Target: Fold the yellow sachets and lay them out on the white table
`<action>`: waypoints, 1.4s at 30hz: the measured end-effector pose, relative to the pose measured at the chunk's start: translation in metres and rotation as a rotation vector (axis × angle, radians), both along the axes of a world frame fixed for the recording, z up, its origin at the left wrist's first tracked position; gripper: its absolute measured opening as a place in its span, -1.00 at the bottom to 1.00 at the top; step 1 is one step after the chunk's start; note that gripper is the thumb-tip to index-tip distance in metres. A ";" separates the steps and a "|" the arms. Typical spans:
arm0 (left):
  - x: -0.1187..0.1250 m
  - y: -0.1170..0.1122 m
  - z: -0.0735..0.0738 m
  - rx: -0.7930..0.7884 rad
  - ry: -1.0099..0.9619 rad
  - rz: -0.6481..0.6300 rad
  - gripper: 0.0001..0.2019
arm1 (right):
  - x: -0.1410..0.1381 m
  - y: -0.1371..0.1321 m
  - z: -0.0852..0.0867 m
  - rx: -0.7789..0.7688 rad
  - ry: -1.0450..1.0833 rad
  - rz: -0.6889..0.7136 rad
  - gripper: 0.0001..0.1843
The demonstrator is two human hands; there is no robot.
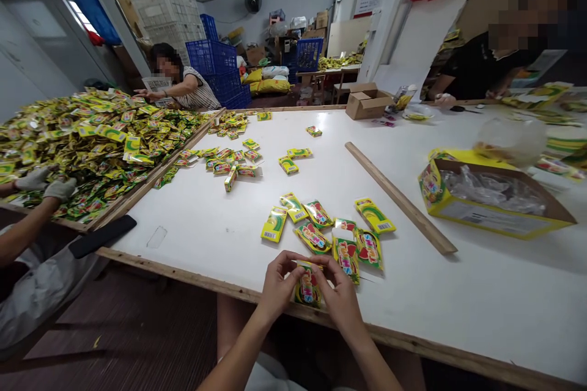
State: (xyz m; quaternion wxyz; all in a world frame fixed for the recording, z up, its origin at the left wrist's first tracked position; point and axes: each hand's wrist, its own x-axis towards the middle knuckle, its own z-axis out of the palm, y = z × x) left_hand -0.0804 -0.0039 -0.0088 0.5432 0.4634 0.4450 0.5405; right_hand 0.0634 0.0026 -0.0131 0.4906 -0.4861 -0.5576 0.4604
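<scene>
Box, small and flat, sits between both hands at the counter's near edge, its lower end by the wooden rim; whether the two touch I cannot tell. Its front is yellow and green around a dark red patch, with chunky pale and pink lettering running lengthwise. The fingers of the left hand and right hand curl round its upper end, pinching it from both sides, thumbs on the front. Just beyond lie loose packs in like colours, some showing a yellow back with a green arch and barcode. To their right a wood strip slants over the counter, and beside it stands an open carton of clear plastic.
</scene>
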 end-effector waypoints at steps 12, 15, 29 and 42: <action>0.006 -0.005 -0.007 -0.004 -0.054 0.120 -0.76 | 0.004 0.006 0.003 -0.005 -0.067 0.040 -0.59; 0.006 -0.007 -0.008 -0.015 -0.065 0.106 -0.75 | 0.004 0.008 0.000 -0.010 -0.069 0.032 -0.57; 0.001 -0.001 -0.008 -0.048 -0.062 0.057 -0.72 | 0.010 0.013 0.026 0.072 -0.212 0.121 -0.67; -0.004 0.002 0.002 0.044 -0.037 -0.002 -0.79 | 0.011 0.009 0.015 0.166 -0.198 0.103 -0.74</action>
